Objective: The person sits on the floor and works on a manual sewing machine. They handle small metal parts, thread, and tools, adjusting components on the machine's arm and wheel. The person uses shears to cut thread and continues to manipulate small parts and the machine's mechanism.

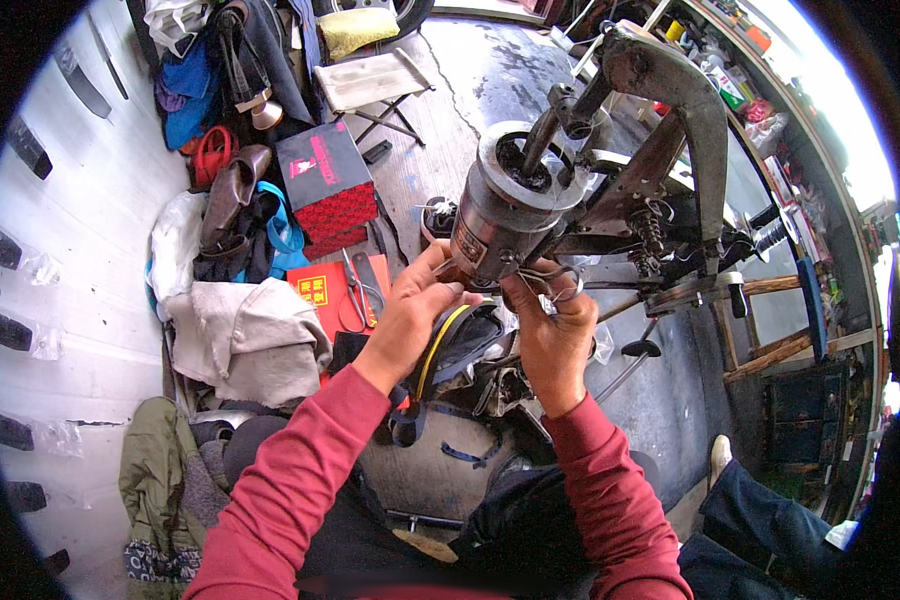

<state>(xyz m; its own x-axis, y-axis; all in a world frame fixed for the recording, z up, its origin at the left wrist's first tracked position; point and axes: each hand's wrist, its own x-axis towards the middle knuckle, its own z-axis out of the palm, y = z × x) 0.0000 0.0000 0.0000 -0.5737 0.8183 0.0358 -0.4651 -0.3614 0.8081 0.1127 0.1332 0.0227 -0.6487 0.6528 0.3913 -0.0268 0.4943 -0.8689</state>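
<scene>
Working, it seems, at lower rim of thick grey metal cylinder [478, 238], just above centre of frame: left hand [410, 318] bent there, cannot tell if gripping; right hand [548, 345] curled round thin silvery metal loops [567, 284]. Next move likely calls for steady, small motion.

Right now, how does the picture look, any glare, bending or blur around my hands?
Head view: white glare burns out the upper right edge; head view: lines at the right bow near the black round rim; head view: the left hand, right hand and metal cylinder show no obvious motion blur, though the cylinder's inside falls dark.
</scene>
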